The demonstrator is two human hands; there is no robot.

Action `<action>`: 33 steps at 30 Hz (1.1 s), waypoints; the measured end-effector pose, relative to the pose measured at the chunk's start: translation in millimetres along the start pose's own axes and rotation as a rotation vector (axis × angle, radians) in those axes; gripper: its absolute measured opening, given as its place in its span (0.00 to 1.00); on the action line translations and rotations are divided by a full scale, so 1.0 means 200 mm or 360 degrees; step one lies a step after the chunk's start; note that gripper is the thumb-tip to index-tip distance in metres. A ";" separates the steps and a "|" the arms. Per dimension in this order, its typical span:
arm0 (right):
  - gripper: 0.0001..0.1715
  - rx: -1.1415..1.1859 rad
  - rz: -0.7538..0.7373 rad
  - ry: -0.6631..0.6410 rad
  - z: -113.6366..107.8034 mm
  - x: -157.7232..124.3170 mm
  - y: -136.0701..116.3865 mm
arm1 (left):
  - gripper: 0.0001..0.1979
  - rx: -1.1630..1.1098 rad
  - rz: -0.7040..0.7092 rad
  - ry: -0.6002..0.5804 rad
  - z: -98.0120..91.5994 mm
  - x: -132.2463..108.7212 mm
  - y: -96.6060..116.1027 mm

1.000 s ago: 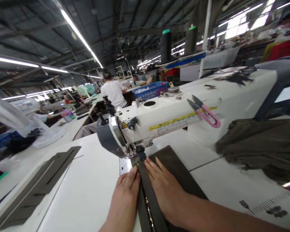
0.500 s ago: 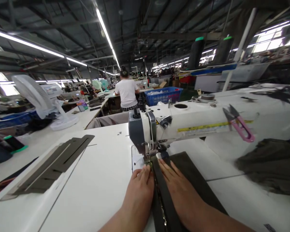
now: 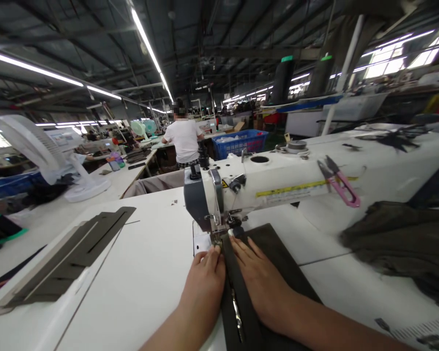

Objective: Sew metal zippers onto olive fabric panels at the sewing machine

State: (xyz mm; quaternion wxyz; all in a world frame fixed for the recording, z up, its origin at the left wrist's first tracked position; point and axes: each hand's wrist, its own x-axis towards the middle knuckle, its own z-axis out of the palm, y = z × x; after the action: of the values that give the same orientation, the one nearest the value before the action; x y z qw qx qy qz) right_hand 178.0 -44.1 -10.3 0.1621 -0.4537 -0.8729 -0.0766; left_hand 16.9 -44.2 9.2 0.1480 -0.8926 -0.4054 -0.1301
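Head: left hand (image 3: 205, 280), right hand (image 3: 265, 287) on fabric (image 3: 282, 257)

Matt dark cloth (image 3: 274, 253), glossy white enamelled sewing machine (image 3: 278, 183), smooth tabletop (image 3: 146, 273).

Pink snips (image 3: 339, 187) lie on the white sewing machine (image 3: 285, 183). A dark cloth heap (image 3: 402, 239) sits at the right of the tabletop (image 3: 149, 273), grey strips (image 3: 71, 253) are stacked at its left. Beyond are a white fan (image 3: 32, 146), a blue basket (image 3: 241, 142), two thread cones (image 3: 281, 78) and a seated person (image 3: 185, 139) in a white shirt.
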 end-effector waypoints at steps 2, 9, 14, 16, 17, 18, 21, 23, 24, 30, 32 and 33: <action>0.29 0.0045 0.0007 -0.0006 0.00 0.00 0.00 | 0.12 -0.0028 0.0004 -0.0017 -0.01 0.01 0.00; 0.27 0.0228 0.0039 -0.0094 -0.01 0.03 0.01 | 0.10 -0.0201 -0.0067 -0.0027 -0.04 0.04 -0.01; 0.29 0.0334 0.0015 -0.0149 -0.02 0.08 0.05 | 0.11 -0.0312 -0.0218 -0.0102 -0.03 0.07 -0.03; 0.29 0.0369 0.0012 -0.0168 -0.02 0.10 0.07 | 0.11 -0.0325 -0.0285 -0.0115 -0.02 0.08 -0.04; 0.28 0.0392 0.0012 -0.0171 -0.03 0.10 0.08 | 0.11 -0.0336 -0.0313 -0.0113 -0.02 0.08 -0.05; 0.28 0.0419 0.0013 -0.0161 -0.04 0.10 0.08 | 0.12 -0.0358 -0.0329 -0.0111 -0.02 0.07 -0.05; 0.27 0.0499 -0.0033 -0.0042 -0.10 0.03 0.06 | 0.14 -0.0482 -0.0320 -0.0085 -0.03 0.03 -0.05; 0.24 0.0530 -0.0160 0.0099 -0.14 -0.05 0.03 | 0.17 -0.0578 -0.0274 -0.0065 -0.06 -0.02 -0.04; 0.20 0.0524 -0.0264 0.0197 -0.15 -0.09 0.01 | 0.18 -0.0611 -0.0260 -0.0052 -0.07 -0.04 -0.03; 0.12 0.0138 -0.0635 0.0785 -0.07 -0.23 -0.14 | 0.17 -0.0685 -0.0318 0.0058 -0.10 -0.09 0.01; 0.15 0.0057 -0.0565 0.0794 -0.04 -0.23 -0.17 | 0.16 -0.0661 -0.0306 0.0085 -0.10 -0.08 0.02; 0.15 0.0042 -0.0553 0.0753 -0.03 -0.23 -0.18 | 0.16 -0.0626 -0.0292 0.0094 -0.10 -0.07 0.02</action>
State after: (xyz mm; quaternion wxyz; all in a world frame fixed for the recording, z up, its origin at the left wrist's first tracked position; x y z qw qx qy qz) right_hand 175.5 -101.7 -19.6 0.3514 -0.2647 -0.8765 -0.1956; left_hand 9.1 -64.3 22.3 -0.0297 -0.8595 -0.4471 -0.2458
